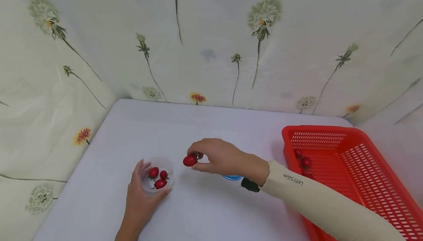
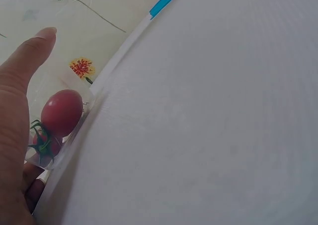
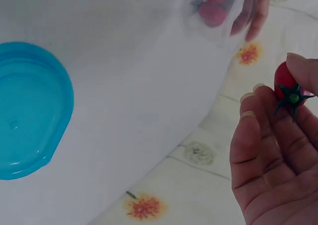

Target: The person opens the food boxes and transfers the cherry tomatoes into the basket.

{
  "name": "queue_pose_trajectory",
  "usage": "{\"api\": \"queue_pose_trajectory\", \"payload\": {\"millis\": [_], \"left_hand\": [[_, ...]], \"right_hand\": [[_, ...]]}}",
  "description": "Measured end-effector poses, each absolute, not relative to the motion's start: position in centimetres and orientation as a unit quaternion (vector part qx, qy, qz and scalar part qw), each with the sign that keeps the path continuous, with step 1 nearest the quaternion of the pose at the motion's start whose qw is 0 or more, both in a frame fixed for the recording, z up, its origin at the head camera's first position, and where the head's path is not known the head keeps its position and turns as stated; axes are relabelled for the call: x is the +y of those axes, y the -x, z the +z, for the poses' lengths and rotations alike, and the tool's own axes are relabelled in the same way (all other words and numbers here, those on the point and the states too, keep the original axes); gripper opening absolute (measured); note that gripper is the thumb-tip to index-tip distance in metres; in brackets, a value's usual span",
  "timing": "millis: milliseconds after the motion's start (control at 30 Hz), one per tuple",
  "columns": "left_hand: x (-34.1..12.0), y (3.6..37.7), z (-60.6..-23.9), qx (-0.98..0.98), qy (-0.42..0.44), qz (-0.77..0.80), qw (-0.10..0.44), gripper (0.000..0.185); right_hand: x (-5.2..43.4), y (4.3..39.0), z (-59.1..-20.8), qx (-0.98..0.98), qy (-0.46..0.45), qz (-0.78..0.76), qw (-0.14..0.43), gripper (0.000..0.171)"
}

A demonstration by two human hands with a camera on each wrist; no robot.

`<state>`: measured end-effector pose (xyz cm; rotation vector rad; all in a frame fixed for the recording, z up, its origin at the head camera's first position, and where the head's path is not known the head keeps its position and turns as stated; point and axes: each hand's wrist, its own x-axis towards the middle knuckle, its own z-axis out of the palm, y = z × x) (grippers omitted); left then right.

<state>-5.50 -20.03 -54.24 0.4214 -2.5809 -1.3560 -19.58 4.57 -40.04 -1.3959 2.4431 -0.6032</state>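
My left hand (image 1: 140,200) holds a small clear plastic container (image 1: 169,168) on the table, fingers on one side and thumb on the other. Inside lie 3 red cherry tomatoes (image 1: 160,184); through the wall, the left wrist view shows a tomato (image 2: 62,113) with another below it. To the right of the container and just above the table, my right hand (image 1: 228,157) pinches a cherry tomato (image 1: 190,160) between thumb and fingers. Its green stem end (image 3: 294,97) faces the right wrist camera. A blue lid (image 3: 20,111) lies on the table, partly hidden under the right forearm in the head view.
At the right stands a red perforated plastic basket (image 1: 317,128), with several tomatoes (image 1: 306,162) along its left inner wall. The right sleeve crosses in front of it. A flower-patterned sheet (image 1: 211,64) rises behind the white table (image 1: 198,211).
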Motion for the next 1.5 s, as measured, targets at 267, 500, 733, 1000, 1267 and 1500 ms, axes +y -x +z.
{"api": "queue_pose_trajectory", "payload": {"millis": [267, 500, 733, 1000, 1267, 1500], "left_hand": [[-20.1, 5.7, -54.2, -0.869, -0.144, -0.466, 0.085, 0.121], [-20.2, 5.6, -54.6, -0.863, -0.135, -0.477, 0.098, 0.121], [-20.2, 5.7, -54.9, -0.861, -0.137, -0.479, 0.103, 0.122], [-20.2, 5.7, -54.6, -0.862, -0.135, -0.479, 0.101, 0.121], [-20.2, 5.4, -54.1, -0.863, -0.136, -0.478, 0.097, 0.119], [-19.9, 5.5, -54.2, -0.864, -0.140, -0.475, 0.089, 0.119]], "right_hand": [[9.5, 19.3, -39.2, 0.842, 0.439, -0.291, 0.114, 0.031], [13.5, 18.7, -38.3, 0.846, 0.409, -0.325, 0.105, 0.040], [17.6, 17.4, -38.5, 0.879, 0.351, -0.314, 0.076, 0.049], [22.1, 16.0, -38.4, 0.920, 0.250, -0.299, 0.035, 0.047], [26.7, 16.3, -39.5, 0.947, 0.180, -0.268, -0.014, 0.051], [30.4, 17.5, -41.4, 0.963, 0.123, -0.241, 0.008, 0.048]]}}
